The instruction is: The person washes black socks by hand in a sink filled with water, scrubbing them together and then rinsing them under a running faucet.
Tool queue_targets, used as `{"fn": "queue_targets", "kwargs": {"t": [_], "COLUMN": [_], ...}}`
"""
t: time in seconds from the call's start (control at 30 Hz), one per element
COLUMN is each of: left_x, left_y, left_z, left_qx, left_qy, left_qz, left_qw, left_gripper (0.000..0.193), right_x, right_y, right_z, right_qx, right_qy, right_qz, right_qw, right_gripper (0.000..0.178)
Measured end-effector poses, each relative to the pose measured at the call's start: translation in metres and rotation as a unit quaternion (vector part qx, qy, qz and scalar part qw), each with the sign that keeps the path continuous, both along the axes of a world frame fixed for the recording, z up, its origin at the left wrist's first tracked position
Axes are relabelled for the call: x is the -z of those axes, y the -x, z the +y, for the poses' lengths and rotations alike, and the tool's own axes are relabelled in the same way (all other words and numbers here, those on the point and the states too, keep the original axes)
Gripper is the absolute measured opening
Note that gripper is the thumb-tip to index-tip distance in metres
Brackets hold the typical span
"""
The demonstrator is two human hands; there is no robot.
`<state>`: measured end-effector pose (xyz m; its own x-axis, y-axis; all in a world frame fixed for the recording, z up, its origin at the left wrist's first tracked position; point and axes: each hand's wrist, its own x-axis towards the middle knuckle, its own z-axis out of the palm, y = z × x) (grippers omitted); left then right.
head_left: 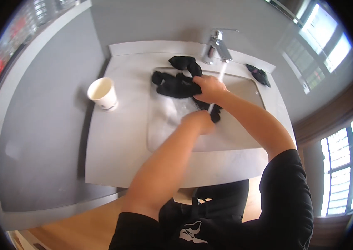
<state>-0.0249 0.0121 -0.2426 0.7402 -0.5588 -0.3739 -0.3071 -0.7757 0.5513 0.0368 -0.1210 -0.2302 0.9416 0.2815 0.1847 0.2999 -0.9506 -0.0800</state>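
Note:
A bunched black cloth (178, 86), sock-like in its rounded ends, lies over the left and back part of the white sink (243, 139). My right hand (211, 89) is closed on its right side, just below the tap. My left hand (198, 121), somewhat blurred, is curled at the cloth's lower end, where a dark piece sticks out past the knuckles; its fingertips are hidden. Water runs from the chrome tap (218, 46) and falls between my hands. Wet suds or splashes show in the basin beside the cloth.
A white paper cup (102, 94) stands on the counter (114, 154) left of the sink. Another small dark crumpled cloth (259, 75) lies at the back right of the counter. Grey walls (151, 25) rise behind and to the left; a window (341, 166) is at right.

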Motion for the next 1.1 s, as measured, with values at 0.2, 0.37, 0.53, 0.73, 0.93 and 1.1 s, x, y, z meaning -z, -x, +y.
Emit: {"fn": "queue_targets", "kwargs": {"t": [0.2, 0.37, 0.53, 0.73, 0.93, 1.1], "left_x": [-0.012, -0.002, -0.003, 0.003, 0.003, 0.006], "left_y": [-0.001, -0.014, -0.013, -0.015, -0.017, -0.018], "left_z": [-0.014, 0.0, 0.004, 0.0, 0.002, 0.004], "left_qx": [-0.036, -0.074, -0.087, -0.1, -0.13, -0.121], "left_qy": [-0.044, -0.046, -0.028, -0.033, -0.033, -0.038], "left_qz": [-0.002, -0.029, -0.005, -0.009, 0.003, -0.005], "left_qw": [0.998, 0.996, 0.996, 0.994, 0.991, 0.992], "left_gripper": [0.039, 0.046, 0.037, 0.028, 0.027, 0.03], "right_x": [0.031, 0.039, 0.03, 0.049, 0.041, 0.047], "right_y": [0.062, 0.058, 0.057, 0.062, 0.064, 0.061], "right_z": [-0.072, -0.053, -0.063, -0.057, -0.053, -0.053], "right_qx": [0.07, -0.059, 0.074, 0.014, 0.039, 0.149], "right_qy": [0.097, 0.066, -0.012, 0.048, 0.05, 0.051], "right_qz": [0.15, 0.248, 0.201, 0.273, 0.319, 0.264], "right_qw": [0.981, 0.965, 0.977, 0.961, 0.946, 0.952], "right_gripper": [0.119, 0.098, 0.097, 0.119, 0.118, 0.116]}}
